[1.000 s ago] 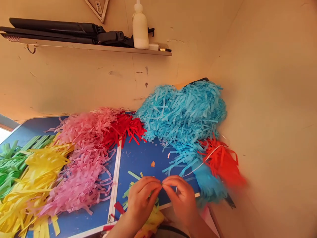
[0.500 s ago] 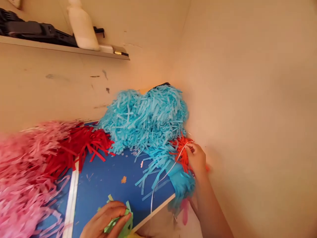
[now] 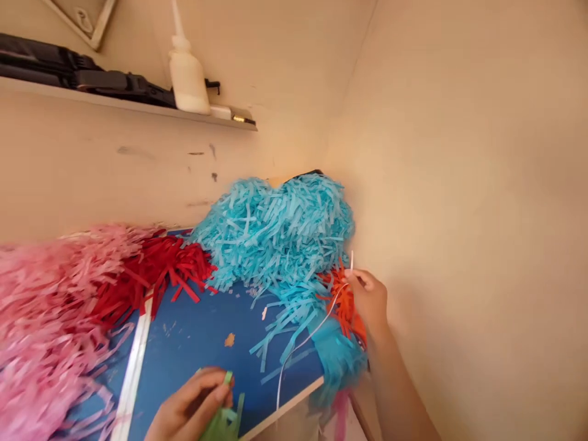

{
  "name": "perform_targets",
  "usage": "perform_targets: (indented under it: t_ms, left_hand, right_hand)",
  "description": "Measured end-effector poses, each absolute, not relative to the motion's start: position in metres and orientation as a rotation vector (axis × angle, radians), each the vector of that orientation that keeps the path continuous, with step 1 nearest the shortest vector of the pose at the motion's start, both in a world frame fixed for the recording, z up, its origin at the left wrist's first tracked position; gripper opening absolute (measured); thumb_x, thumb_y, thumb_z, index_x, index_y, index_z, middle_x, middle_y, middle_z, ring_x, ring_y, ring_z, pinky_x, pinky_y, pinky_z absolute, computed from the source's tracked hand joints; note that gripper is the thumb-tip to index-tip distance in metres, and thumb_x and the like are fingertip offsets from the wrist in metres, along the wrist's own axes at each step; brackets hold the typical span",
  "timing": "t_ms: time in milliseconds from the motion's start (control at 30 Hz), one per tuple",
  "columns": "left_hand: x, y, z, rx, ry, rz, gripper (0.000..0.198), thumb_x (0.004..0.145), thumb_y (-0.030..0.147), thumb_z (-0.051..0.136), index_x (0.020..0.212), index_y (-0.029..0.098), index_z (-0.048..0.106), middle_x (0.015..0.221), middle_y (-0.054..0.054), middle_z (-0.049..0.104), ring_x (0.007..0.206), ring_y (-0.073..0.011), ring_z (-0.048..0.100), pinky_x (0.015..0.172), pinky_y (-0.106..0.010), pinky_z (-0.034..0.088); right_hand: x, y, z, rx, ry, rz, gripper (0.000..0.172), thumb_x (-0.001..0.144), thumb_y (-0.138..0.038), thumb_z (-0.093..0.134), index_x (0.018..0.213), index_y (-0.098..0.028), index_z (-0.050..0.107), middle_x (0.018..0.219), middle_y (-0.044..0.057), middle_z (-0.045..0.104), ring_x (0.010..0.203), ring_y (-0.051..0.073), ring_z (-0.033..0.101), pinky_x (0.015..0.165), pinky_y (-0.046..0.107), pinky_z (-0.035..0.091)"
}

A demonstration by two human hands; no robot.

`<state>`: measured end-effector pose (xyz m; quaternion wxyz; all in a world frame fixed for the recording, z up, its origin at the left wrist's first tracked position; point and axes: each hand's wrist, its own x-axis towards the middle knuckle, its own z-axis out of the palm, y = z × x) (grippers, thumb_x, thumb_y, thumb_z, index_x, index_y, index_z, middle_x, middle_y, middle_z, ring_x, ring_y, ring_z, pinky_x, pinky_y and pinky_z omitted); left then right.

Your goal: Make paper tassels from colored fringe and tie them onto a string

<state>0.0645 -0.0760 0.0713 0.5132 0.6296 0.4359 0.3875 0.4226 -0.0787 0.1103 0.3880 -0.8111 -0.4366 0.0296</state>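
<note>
My left hand (image 3: 197,401) pinches a piece of green fringed paper (image 3: 223,424) low in the view, over the front of the blue board. At the right, the fingers of my right hand (image 3: 370,297) are closed on a thin white cord (image 3: 301,346). A short end of the cord sticks up above the fingertips, and the rest curves down over the board's front edge. Orange-red paper fringe (image 3: 340,300) lies right beside that hand. Behind it rises a big heap of light blue paper fringe (image 3: 280,233), with some strips hanging over the edge.
Pink fringe (image 3: 41,324) and dark red fringe (image 3: 160,269) cover the left of the blue board (image 3: 193,343). Above, a wall shelf (image 3: 138,107) carries a nozzle bottle (image 3: 188,76) and black objects (image 3: 87,73). A bare wall (image 3: 482,214) stands close on the right.
The cord's end now points up from my right hand instead of looping over the fingers. My left hand has moved slightly down and left with the green paper. The view has shifted a little.
</note>
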Motion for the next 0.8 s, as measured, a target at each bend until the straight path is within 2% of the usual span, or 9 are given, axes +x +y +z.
perform_targets:
  t_ms: [100, 167, 267, 367, 600, 800]
  left_hand:
    - [0.076, -0.080, 0.081, 0.981, 1.069, 0.903, 0.038, 0.066, 0.054, 0.080, 0.080, 0.020, 0.073, 0.069, -0.002, 0.073, 0.062, -0.0138, 0.066, 0.056, -0.019, 0.054]
    - [0.083, -0.081, 0.085, 0.719, 1.019, 0.884, 0.040, 0.059, 0.047, 0.087, 0.079, 0.018, 0.070, 0.071, -0.001, 0.072, 0.060, -0.0110, 0.064, 0.055, -0.017, 0.051]
    - [0.081, -0.083, 0.087, 0.515, 0.960, 0.882, 0.039, 0.055, 0.037, 0.091, 0.076, 0.016, 0.066, 0.067, 0.001, 0.070, 0.055, -0.0082, 0.062, 0.054, -0.016, 0.049]
    - [0.070, -0.087, 0.085, 0.446, 0.944, 0.923, 0.038, 0.056, 0.033, 0.091, 0.077, 0.016, 0.064, 0.067, 0.002, 0.070, 0.056, -0.0081, 0.063, 0.056, -0.017, 0.050]
    - [0.057, -0.091, 0.078, 0.458, 0.883, 0.917, 0.035, 0.064, 0.036, 0.087, 0.081, 0.016, 0.063, 0.063, 0.001, 0.069, 0.057, -0.0081, 0.062, 0.057, -0.017, 0.048]
    - [0.054, -0.092, 0.077, 0.445, 0.882, 0.884, 0.036, 0.065, 0.038, 0.086, 0.082, 0.017, 0.062, 0.061, 0.000, 0.068, 0.054, -0.0091, 0.060, 0.056, -0.019, 0.047]
  right_hand:
    - [0.339, -0.107, 0.106, -1.615, -1.343, 0.679, 0.036, 0.095, -0.041, 0.050, 0.074, -0.022, 0.071, 0.066, 0.001, 0.065, 0.068, 0.018, 0.064, 0.065, 0.026, 0.048]
    - [0.288, -0.120, 0.102, -1.491, -1.442, 0.805, 0.037, 0.095, -0.040, 0.051, 0.068, -0.022, 0.069, 0.059, -0.001, 0.057, 0.057, 0.015, 0.056, 0.058, 0.025, 0.042]
    - [0.242, -0.129, 0.099, -1.458, -1.535, 0.748, 0.039, 0.097, -0.036, 0.051, 0.063, -0.021, 0.064, 0.056, -0.002, 0.048, 0.056, 0.014, 0.048, 0.056, 0.025, 0.036]
    - [0.228, -0.130, 0.097, -1.423, -1.584, 0.741, 0.038, 0.097, -0.033, 0.051, 0.063, -0.021, 0.063, 0.056, -0.002, 0.046, 0.056, 0.014, 0.045, 0.055, 0.025, 0.035]
    - [0.222, -0.131, 0.103, -1.384, -1.699, 0.807, 0.034, 0.096, -0.031, 0.051, 0.068, -0.021, 0.067, 0.057, -0.002, 0.048, 0.055, 0.013, 0.045, 0.054, 0.025, 0.033]
    - [0.216, -0.133, 0.103, -1.395, -1.721, 0.824, 0.032, 0.095, -0.028, 0.051, 0.070, -0.020, 0.068, 0.058, -0.002, 0.049, 0.055, 0.012, 0.046, 0.054, 0.024, 0.034]
